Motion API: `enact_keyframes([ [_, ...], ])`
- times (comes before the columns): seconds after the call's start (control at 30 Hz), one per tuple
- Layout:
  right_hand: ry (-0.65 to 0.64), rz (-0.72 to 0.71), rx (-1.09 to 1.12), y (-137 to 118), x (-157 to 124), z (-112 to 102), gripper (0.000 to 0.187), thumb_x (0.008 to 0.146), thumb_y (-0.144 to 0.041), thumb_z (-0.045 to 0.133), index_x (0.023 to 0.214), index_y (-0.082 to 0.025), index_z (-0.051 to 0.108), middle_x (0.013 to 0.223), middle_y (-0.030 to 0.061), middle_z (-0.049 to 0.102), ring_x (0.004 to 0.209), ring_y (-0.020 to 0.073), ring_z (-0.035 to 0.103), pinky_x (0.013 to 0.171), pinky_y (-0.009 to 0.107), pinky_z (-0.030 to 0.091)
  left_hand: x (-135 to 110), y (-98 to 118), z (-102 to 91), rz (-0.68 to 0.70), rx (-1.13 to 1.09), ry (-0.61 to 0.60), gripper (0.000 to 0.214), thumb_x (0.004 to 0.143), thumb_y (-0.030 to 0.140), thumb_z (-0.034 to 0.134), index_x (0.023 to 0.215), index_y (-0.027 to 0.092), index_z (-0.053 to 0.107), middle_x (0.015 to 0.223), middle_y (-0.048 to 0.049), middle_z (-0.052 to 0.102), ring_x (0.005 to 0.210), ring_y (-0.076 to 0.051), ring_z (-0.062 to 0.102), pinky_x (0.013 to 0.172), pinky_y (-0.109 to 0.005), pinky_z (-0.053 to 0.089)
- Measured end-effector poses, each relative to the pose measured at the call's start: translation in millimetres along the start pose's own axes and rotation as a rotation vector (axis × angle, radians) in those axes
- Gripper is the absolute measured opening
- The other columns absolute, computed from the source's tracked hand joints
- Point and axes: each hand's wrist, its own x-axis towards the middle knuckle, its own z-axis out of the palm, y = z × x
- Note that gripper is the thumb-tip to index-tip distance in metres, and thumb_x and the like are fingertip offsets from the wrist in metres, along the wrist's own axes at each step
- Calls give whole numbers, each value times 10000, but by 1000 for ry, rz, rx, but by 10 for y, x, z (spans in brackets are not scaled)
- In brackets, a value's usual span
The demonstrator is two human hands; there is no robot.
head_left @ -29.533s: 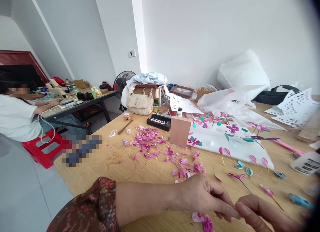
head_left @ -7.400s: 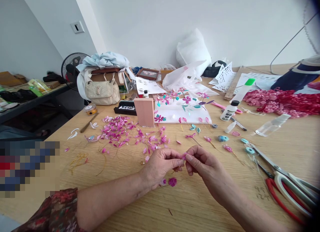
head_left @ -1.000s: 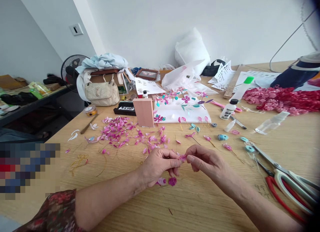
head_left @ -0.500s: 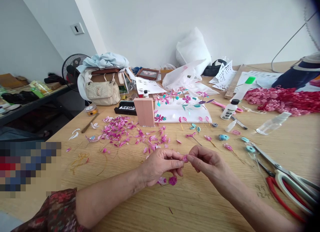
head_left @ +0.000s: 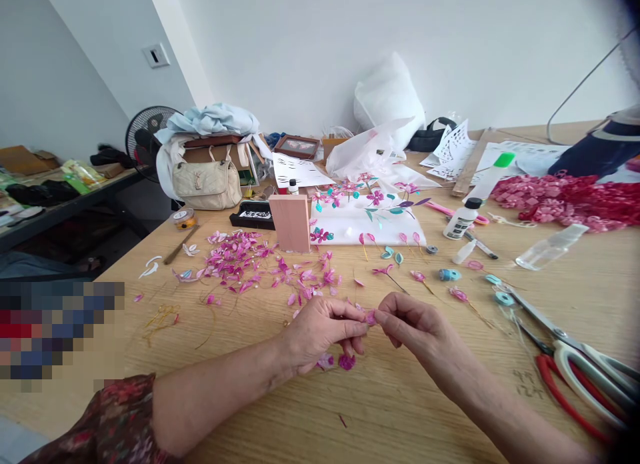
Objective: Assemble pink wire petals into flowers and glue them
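Between my two hands is a small pink petal [head_left: 371,317], pinched from both sides. My left hand [head_left: 327,331] grips its left edge with thumb and forefinger. My right hand [head_left: 410,321] has its thumb and forefinger closed on the right edge. Under my left hand lie a dark magenta flower piece [head_left: 347,362] and a paler petal [head_left: 325,361] on the table. Just beyond the hands spreads a loose pile of pink petals [head_left: 235,257], some with thin wires. Right of my right hand rests a pink wired bud [head_left: 459,293].
Large scissors [head_left: 565,351] with red and white handles lie at the right. A wooden block [head_left: 291,223] stands behind the petals, beside a white sheet with wired flowers [head_left: 367,224]. A black-capped bottle [head_left: 463,219] and a clear spray bottle [head_left: 550,247] are at the right back.
Both hands stay nearly in place, still pinching the petal. The whole view has shifted very slightly; nothing on the table has visibly moved.
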Motion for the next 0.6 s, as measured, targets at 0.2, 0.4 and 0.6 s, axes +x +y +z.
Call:
enact_keyframes([
  [0.2,-5,-7,34,15,8,15,284,715,-435,505,555,-218,414,465,-57,370,451,102,324,441,242,257,-8,14,11,5,3,-1,187,646,274,649,680,91,637,492,10,537,419,-64,475,425,-191,362],
  [0.4,-6,22,33,-1,4,20,320,706,-483,502,555,-220,401,474,-55,354,460,105,309,451,241,248,4,8,19,39,8,-2,214,657,300,649,681,88,645,496,6,531,433,-57,470,439,-185,347],
  [0.6,-29,1,78,32,5,8,309,713,-469,514,564,-220,409,479,-54,370,466,109,320,462,244,255,-15,30,29,52,-7,13,219,631,311,673,652,96,639,510,10,521,454,-63,475,442,-187,345],
])
